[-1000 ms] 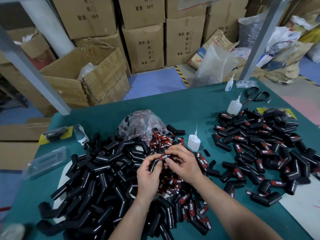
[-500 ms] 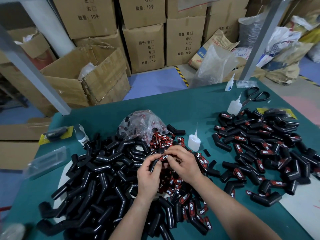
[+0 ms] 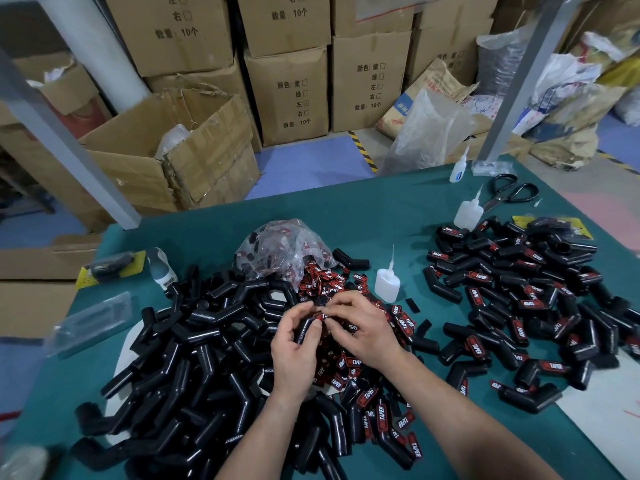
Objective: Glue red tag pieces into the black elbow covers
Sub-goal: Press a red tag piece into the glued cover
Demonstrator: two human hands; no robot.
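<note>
- Cardboard boxes (image 3: 287, 95) stack up behind our green table (image 3: 346, 216).
- Head view: our left hand (image 3: 294, 351) curls round a black cover (image 3: 304, 330), held over the middle of the table, above a scatter of loose tags (image 3: 353, 363).
- Its long axis slants from near-left to far-right, with the upper end pointing away from us.
- Our right hand (image 3: 363, 327) pinches a red tag (image 3: 318, 316) against that upper end with its fingertips.
- We see the cover as plain black and mostly hidden by fingers; the tag's lettering is too small to read.
- Bare covers (image 3: 194, 341) pile up on the left; tagged covers (image 3: 519, 289) spread on the right.
- A glue bottle (image 3: 386, 285) stands upright just beyond our right hand.
</note>
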